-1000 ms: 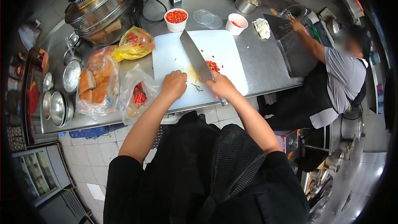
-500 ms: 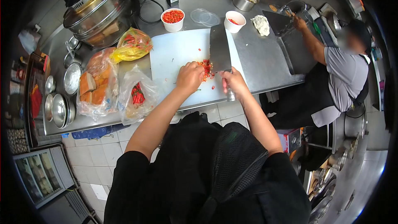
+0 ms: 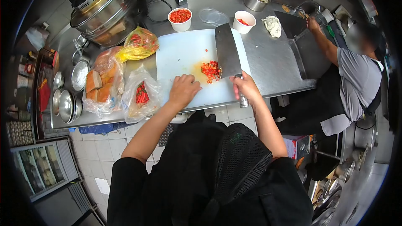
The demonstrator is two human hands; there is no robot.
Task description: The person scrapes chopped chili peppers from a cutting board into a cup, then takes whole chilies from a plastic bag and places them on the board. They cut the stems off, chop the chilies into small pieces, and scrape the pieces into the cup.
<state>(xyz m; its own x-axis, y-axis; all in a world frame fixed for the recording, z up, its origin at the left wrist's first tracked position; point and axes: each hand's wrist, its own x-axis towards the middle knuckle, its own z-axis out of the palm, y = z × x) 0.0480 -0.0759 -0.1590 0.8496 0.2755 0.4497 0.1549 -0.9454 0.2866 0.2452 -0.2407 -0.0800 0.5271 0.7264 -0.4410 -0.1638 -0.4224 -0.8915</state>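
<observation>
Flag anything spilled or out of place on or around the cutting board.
One red chili piece lies apart from the chopped pile on the cutting board, as if strayed. A crumpled white lump sits straight on the steel counter, without a container, which looks untidy.

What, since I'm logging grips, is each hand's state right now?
Left hand: loosely curled, palm down at the cutting board; whether it holds anything cannot be told.
Right hand: closed, holding the cleaver.
</observation>
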